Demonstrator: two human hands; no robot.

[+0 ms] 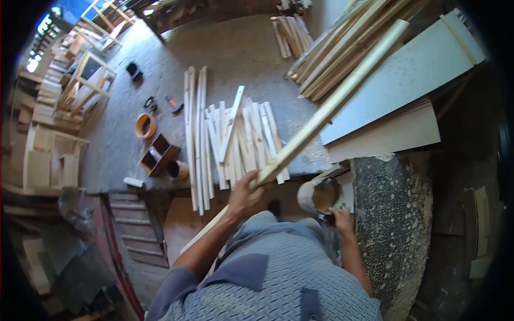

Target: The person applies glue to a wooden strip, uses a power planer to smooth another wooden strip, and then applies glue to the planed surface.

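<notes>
The left hand (247, 188) clenches 1 long slat (332, 101) that runs from centre frame to the upper right. The right hand (342, 218) is beside the pot (320, 195), its grip unclear. A firm hold should steady the far end above the loose sticks (235, 139).

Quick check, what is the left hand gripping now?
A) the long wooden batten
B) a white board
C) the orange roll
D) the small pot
A: the left hand is closed round the long wooden batten; the right hand sits by the small pot.
</notes>
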